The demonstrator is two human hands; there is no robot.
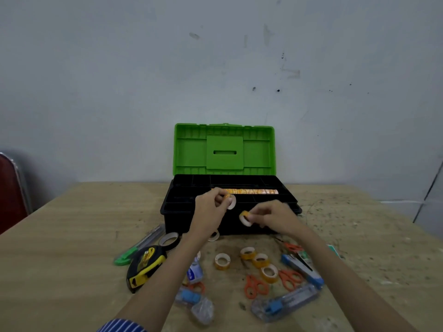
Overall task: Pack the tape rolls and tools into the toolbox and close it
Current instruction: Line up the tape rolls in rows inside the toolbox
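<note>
A black toolbox (172, 209) with a raised green lid (224, 149) stands open at the table's far middle. A row of yellow tape rolls (254, 191) lies in its tray. My left hand (209, 207) holds a small tape roll (231, 202) over the tray's front. My right hand (275, 216) pinches another small roll (245, 218) in front of the box. Several more small rolls (260, 259) lie on the table below, with a black tape roll (169, 240) to the left.
On the wooden table (72, 236) lie a yellow-black tape measure (145, 265), a green utility knife (134, 248), orange scissors (255, 286), blue cutters (302, 268) and clear tape dispensers (285, 305). A red chair (9, 192) stands at the left. The wall is close behind.
</note>
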